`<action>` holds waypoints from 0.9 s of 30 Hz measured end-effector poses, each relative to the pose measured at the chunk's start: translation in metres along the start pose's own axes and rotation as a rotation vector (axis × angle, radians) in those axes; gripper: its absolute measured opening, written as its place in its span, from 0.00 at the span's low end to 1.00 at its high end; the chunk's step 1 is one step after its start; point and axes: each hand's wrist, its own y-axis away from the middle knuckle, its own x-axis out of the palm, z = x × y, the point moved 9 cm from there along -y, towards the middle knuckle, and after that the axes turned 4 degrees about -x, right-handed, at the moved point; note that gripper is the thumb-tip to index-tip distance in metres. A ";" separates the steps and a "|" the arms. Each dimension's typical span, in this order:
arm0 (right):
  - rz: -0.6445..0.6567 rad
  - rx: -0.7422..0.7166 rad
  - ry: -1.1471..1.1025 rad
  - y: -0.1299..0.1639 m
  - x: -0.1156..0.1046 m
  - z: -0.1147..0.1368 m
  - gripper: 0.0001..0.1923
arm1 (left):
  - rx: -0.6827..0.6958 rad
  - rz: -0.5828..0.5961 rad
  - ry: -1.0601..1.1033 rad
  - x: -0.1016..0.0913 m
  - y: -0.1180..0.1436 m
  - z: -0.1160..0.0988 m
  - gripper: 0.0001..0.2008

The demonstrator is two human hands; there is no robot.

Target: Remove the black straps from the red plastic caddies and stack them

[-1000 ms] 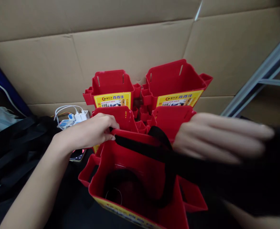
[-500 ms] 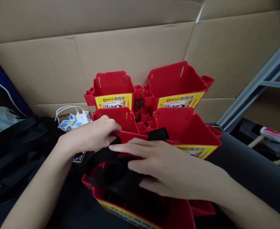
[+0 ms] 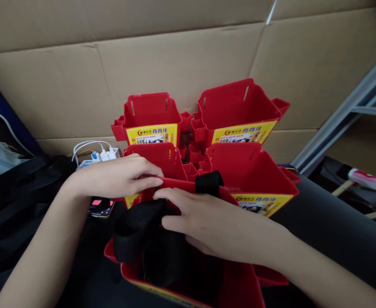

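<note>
A red plastic box (image 3: 242, 278) stands nearest to me, with a yellow label on its near side. Black webbing strap (image 3: 126, 239) hangs in loops over its left part and down inside; another piece of strap passes over the far rim. My left hand (image 3: 133, 173) is closed at that far rim, thumb along the edge and fingertips hidden behind it. Reaching in from the right, my right hand (image 3: 200, 214) has index finger and thumb closed at the strap on the rim's inner side. Their exact contact is partly hidden.
Several matching red boxes (image 3: 229, 107) stand in two rows behind, against a cardboard wall (image 3: 175, 72). A power strip with white chargers (image 3: 109, 154) and a phone (image 3: 102, 207) lie to the left. Black straps (image 3: 24, 205) are heaped at far left. A metal frame (image 3: 344, 111) rises at right.
My left thumb has shifted up and right onto the rim edge. My right hand has moved slightly left, its fingers more bent. The strap loops have dropped lower and opened out.
</note>
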 end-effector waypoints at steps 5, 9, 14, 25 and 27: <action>0.013 -0.093 -0.126 0.002 -0.008 0.002 0.03 | -0.028 -0.077 -0.059 -0.003 -0.004 0.005 0.12; 0.002 -0.313 -0.378 0.015 -0.023 0.020 0.08 | -0.086 -0.087 -0.064 -0.004 -0.003 0.012 0.14; -0.193 -0.137 -0.246 0.020 -0.040 0.000 0.12 | -0.069 -0.051 -0.057 -0.002 -0.002 0.012 0.15; -0.210 0.137 -0.339 0.048 -0.053 -0.075 0.10 | -0.023 -0.196 -0.197 -0.005 -0.001 -0.017 0.09; -0.286 0.287 -0.246 0.060 -0.057 -0.098 0.09 | -0.034 -0.187 -0.233 -0.003 -0.003 -0.016 0.09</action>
